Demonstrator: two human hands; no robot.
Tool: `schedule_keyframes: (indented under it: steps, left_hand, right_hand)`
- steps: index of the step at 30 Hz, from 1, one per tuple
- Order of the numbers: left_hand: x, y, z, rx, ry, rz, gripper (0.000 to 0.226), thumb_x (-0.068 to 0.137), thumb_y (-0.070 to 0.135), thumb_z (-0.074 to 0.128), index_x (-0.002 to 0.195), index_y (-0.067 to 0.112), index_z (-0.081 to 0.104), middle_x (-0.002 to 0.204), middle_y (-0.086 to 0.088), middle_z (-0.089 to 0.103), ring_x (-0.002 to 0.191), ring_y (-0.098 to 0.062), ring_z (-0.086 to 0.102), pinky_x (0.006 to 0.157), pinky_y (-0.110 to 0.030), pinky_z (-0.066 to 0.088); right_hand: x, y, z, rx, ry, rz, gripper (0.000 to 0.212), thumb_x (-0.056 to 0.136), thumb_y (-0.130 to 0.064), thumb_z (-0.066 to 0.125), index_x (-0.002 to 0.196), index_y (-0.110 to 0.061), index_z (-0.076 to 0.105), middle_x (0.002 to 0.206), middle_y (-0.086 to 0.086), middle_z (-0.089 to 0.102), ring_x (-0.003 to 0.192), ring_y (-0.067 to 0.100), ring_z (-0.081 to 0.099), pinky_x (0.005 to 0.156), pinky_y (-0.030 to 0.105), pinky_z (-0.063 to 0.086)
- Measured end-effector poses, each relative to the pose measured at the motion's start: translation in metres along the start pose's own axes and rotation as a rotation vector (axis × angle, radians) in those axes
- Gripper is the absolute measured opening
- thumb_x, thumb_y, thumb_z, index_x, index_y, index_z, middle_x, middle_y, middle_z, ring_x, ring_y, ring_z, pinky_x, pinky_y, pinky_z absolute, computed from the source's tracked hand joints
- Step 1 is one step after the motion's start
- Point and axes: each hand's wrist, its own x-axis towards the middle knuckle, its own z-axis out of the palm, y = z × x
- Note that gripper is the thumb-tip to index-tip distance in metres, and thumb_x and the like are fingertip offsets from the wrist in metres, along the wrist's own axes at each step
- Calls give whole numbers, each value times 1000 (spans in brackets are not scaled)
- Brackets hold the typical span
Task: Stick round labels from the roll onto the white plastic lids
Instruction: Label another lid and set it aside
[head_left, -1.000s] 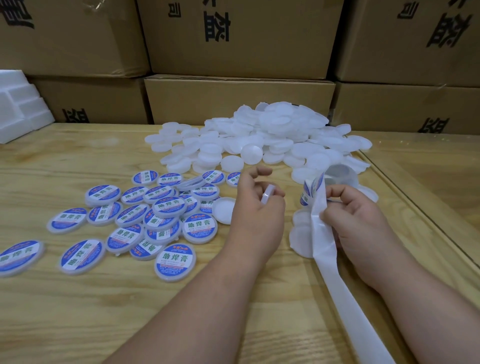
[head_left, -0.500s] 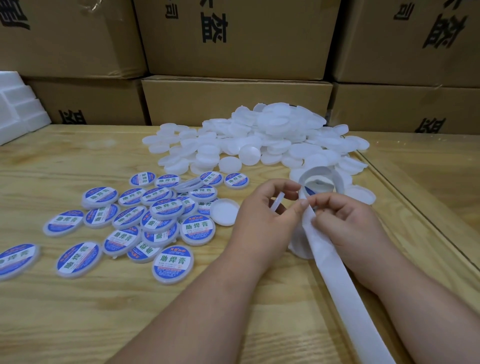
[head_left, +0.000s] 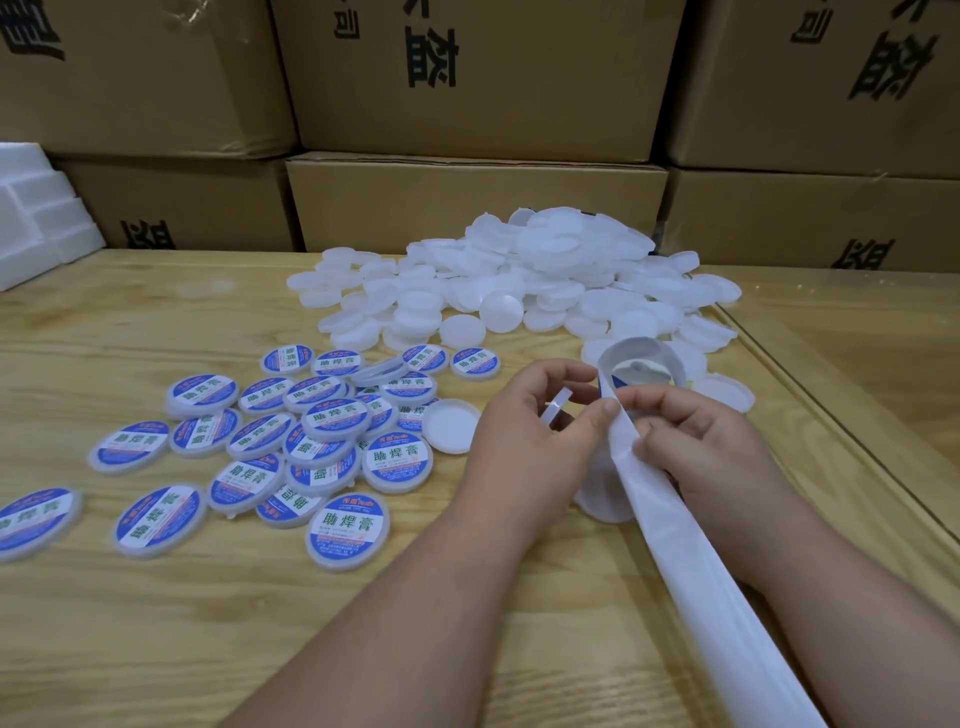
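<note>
Both hands (head_left: 524, 436) (head_left: 711, 447) now meet at the roll (head_left: 641, 364), seemingly peeling backing (head_left: 670, 525).

Left hand (head_left: 530, 436), right hand (head_left: 696, 441), both pinching.

hands (head_left: 613, 436) pinching label strip (head_left: 670, 525), seemingly lid (head_left: 555, 410)

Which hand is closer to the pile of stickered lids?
Left. The left hand sits right beside the stickered lids; the right hand is farther off, past the white strip.
</note>
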Motion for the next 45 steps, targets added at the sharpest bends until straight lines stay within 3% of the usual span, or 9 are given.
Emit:
schedule_keyframes:
  steps: [4,10,13,18,26,30,36,41,45]
  left_hand:
    - [0,-1,0,-5,4,-14,20,86,27,78,98,38,66,89,24,71,75,1,66,66,-13,52]
    - [1,-2,1,-12,54,-12,16,90,23,74,97,36,68,88,24,70,75,4,66,64,-10,49]
    - [2,-2,1,-14,109,-8,19,92,16,68,90,35,69,84,18,70,69,0,64,59,-13,49]
    - [2,1,-3,-80,201,-84,19,92,15,65,85,32,71,77,18,71,58,-1,60,51,-12,48]
    - [7,5,-10,-144,399,-165,21,93,14,59,93,31,71,63,21,62,55,-3,52,49,-21,46]
    - [4,9,-10,-188,330,-180,21,93,16,61,88,32,75,75,19,67,63,-5,59,59,-23,48]
    - [-1,12,-7,-219,176,-129,16,81,29,61,84,26,76,73,8,66,60,-7,57,56,-16,46]
    - [-2,13,-6,-237,107,-109,18,78,30,59,76,31,77,71,9,66,61,-9,56,56,-16,45]
    - [-2,13,-6,-249,84,-94,19,77,30,59,75,32,77,75,9,68,61,-11,56,56,-17,44]
  right_hand:
    - [0,0,-2,52,-46,4,42,73,-10,52,100,-28,80,90,9,77,77,19,70,62,25,56]
    - [1,0,-3,61,-54,2,46,70,-9,51,104,-26,78,95,20,74,83,29,65,76,40,50]
    - [3,-1,-4,82,-41,6,50,66,-7,50,104,-25,77,90,27,70,78,32,59,69,38,47]
    - [5,-3,-8,162,-20,28,48,64,-5,49,99,-22,78,76,13,70,64,26,60,52,29,50]
    - [1,-4,-7,238,-20,32,41,68,-2,51,92,-22,78,62,3,63,50,14,56,44,25,46]
    - [1,-3,-3,227,78,9,35,92,3,53,83,-21,77,67,7,61,52,14,56,46,23,48]
    - [-1,-4,-3,306,253,-99,31,97,-7,56,68,-19,62,53,4,36,43,14,30,42,22,29]
    - [0,-5,-1,105,326,-233,29,94,-3,66,75,-25,69,56,2,56,45,11,47,43,18,41]
    - [1,-1,4,16,280,-285,24,90,-9,74,79,-30,74,63,11,50,56,21,45,46,21,42]
